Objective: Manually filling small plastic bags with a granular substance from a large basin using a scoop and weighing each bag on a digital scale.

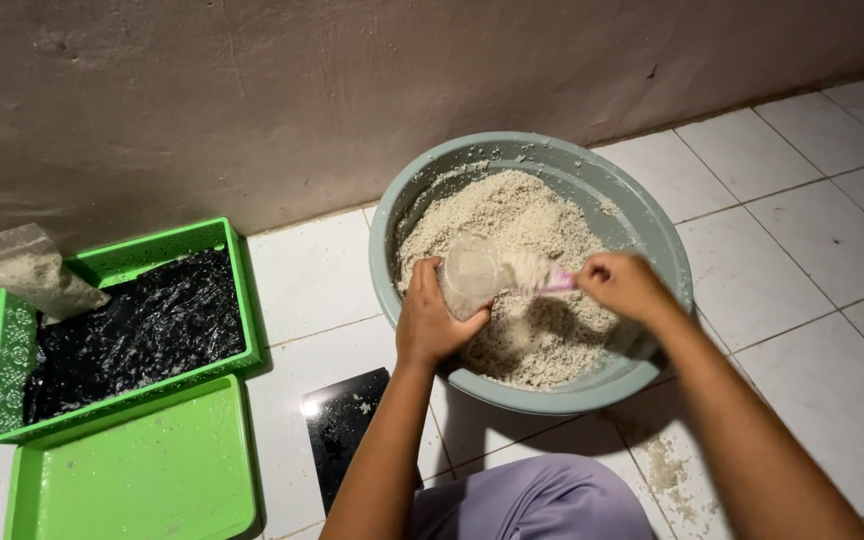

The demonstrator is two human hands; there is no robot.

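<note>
Leftmost, well away from both hands: a clear bag (27, 270) part-filled with pale grainy stuff leans on the corner of a green basket (102, 268) lined with black plastic sheet (142, 330). Just below it a flat green tray (137, 470) on the white tiled floor (812, 240). A dark glossy flat slab (342, 430) lies on the floor beside the left forearm.

Left hand (430, 320): fingers wrapped around a clear plastic bag (472, 275), holding its mouth open over the basin; bag looks to have some mix inside.

Right hand (624, 285): fingers closed on the handle of a pink scoop (542, 278), its loaded end at the bag's mouth, somewhat blurred.

Under and behind both hands: a grey-green round basin (652, 225) holding a heap of pale crumbly mix (512, 210). To the right of the right forearm, a few spilled crumbs (667, 475) on the tiles. Lilac cloth of the person's knee (542, 500) sits between the forearms.
</note>
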